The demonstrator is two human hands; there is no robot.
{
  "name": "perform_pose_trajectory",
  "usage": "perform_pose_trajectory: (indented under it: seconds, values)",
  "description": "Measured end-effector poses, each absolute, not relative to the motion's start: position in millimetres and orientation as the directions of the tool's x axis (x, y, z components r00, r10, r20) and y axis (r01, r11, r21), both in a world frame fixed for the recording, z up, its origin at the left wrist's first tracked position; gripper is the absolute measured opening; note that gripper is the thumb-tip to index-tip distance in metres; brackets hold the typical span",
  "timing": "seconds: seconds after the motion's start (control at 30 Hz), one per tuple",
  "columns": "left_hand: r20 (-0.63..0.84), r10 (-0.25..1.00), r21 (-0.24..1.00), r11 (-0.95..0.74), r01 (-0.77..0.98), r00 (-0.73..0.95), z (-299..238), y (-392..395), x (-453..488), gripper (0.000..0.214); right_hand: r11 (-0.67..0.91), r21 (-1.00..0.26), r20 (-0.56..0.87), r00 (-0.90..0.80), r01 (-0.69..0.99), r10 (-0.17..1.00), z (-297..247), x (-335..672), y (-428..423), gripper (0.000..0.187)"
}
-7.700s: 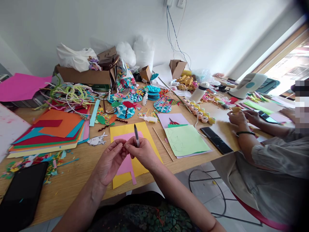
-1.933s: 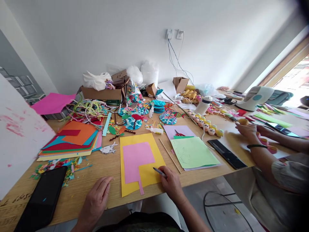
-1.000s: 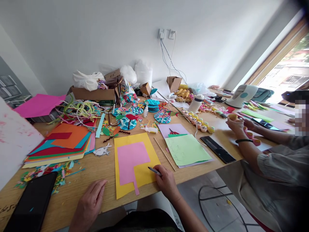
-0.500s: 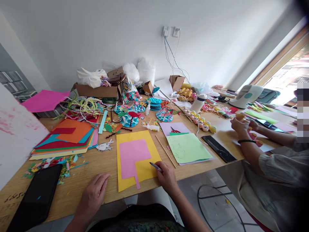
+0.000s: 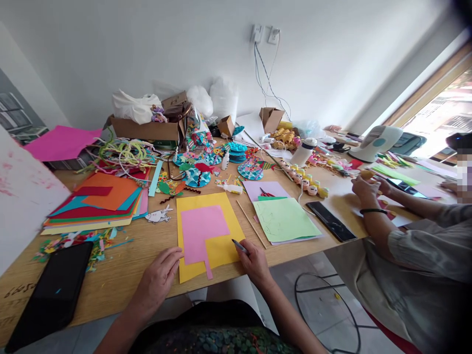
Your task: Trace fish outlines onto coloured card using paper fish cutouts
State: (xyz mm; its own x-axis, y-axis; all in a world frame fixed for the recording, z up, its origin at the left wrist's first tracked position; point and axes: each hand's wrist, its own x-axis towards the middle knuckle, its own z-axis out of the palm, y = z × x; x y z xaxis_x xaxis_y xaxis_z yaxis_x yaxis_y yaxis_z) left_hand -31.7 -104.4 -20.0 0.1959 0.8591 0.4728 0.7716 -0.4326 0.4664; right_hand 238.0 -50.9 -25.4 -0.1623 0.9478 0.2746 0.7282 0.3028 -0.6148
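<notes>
In my right hand is a dark pen, its tip pointing up and left over the right edge of a yellow paper sheet. On that sheet lies a pink paper piece with a corner cut away and a narrow strip at the bottom. My left hand rests on the table with fingers stretched out, fingertips at the yellow sheet's left edge. A thin wooden stick lies right of the sheet, and a white paper rabbit-like cutout lies to its left.
Coloured papers are stacked at left, above paper scraps and a black phone. Light green paper and another phone lie at right. A co-worker's hands hold a small craft item. Decorated discs and glue bottles crowd the back.
My left hand has moved right and forward to the yellow sheet's edge. My right hand keeps the pen, its tip shifted slightly. The view has tilted a little.
</notes>
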Motion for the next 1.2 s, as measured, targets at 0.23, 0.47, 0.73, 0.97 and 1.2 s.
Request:
perform_pose_trajectory:
  seconds: [0.23, 0.47, 0.73, 0.97, 1.2]
  values:
    - [0.455, 0.856, 0.401, -0.445, 0.801, 0.248, 3.5, -99.5, -38.9, 0.034, 0.283, -0.697, 0.240, -0.157, 0.659, 0.958, -24.3, 239.2, -49.8, 0.018]
    - [0.457, 0.842, 0.169, -0.399, 0.901, 0.287, 36.4, -82.0, -103.3, 0.043, 0.274, -0.682, 0.212, -0.175, 0.678, 0.961, -27.5, 241.8, -47.0, 0.017]
    - [0.385, 0.904, 0.133, -0.256, 0.957, 0.188, 49.6, -61.6, -149.3, 0.047, 0.268, -0.706, 0.192, -0.187, 0.655, 0.963, -25.8, 241.2, -46.8, 0.023]
    - [0.156, 0.954, 0.164, -0.281, 0.946, 0.256, 62.5, -55.8, -106.8, 0.038, 0.241, -0.736, 0.170, -0.172, 0.633, 0.970, 1.9, 248.5, -47.9, 0.033]
    - [0.098, 0.953, 0.183, -0.301, 0.936, 0.287, 64.1, -7.9, -111.2, 0.031, 0.241, -0.736, 0.138, -0.208, 0.632, 0.968, 11.2, 240.9, -40.5, 0.023]
